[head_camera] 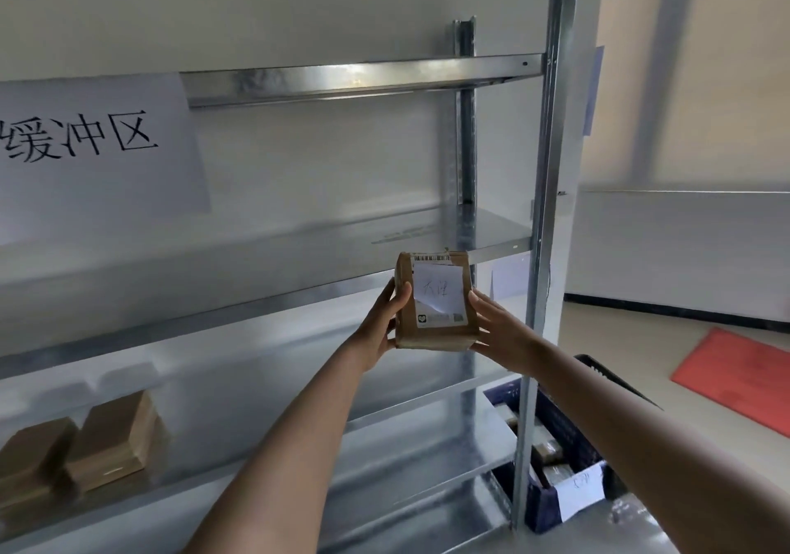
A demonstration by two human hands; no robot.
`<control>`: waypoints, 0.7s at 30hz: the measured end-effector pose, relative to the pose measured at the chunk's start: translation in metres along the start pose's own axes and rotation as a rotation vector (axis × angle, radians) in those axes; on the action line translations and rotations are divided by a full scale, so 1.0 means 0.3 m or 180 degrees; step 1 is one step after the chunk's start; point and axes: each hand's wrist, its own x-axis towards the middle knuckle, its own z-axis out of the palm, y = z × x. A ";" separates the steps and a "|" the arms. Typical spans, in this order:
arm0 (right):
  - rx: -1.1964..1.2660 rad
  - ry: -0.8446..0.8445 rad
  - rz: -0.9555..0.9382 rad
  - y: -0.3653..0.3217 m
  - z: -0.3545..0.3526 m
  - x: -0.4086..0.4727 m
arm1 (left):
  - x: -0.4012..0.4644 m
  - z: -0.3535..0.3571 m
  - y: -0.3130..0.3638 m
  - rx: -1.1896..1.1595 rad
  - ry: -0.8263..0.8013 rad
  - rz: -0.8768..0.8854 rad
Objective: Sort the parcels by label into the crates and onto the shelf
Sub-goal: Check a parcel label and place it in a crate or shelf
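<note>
A small brown cardboard parcel [434, 302] with a white handwritten label and a barcode strip is held up in front of the metal shelf [363, 78]. My left hand [384, 322] grips its left side, thumb on the front. My right hand [498, 324] presses its right side with fingers spread. The parcel hangs in the air at the height of the middle shelf board [496, 232]. A dark blue crate [555, 425] with parcels inside and a white paper tag stands on the floor behind the shelf's right post.
Two brown parcels [85, 451] lie on a lower shelf board at the left. A large white paper sign [85, 143] with black characters hangs on the shelf's upper left. The right post [551, 168] stands close to the parcel. A red sheet [735, 374] lies on the floor.
</note>
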 end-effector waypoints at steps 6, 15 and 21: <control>0.0079 0.0160 0.0003 -0.026 -0.146 -0.065 | 0.090 0.141 0.002 0.0012 -0.0225 0.0007; 0.0074 0.0619 -0.0005 -0.041 -0.332 -0.071 | 0.292 0.270 -0.004 0.0012 -0.0523 -0.0103; 0.0112 0.0925 -0.0090 -0.052 -0.444 -0.045 | 0.453 0.337 -0.014 -0.0110 -0.0886 -0.0085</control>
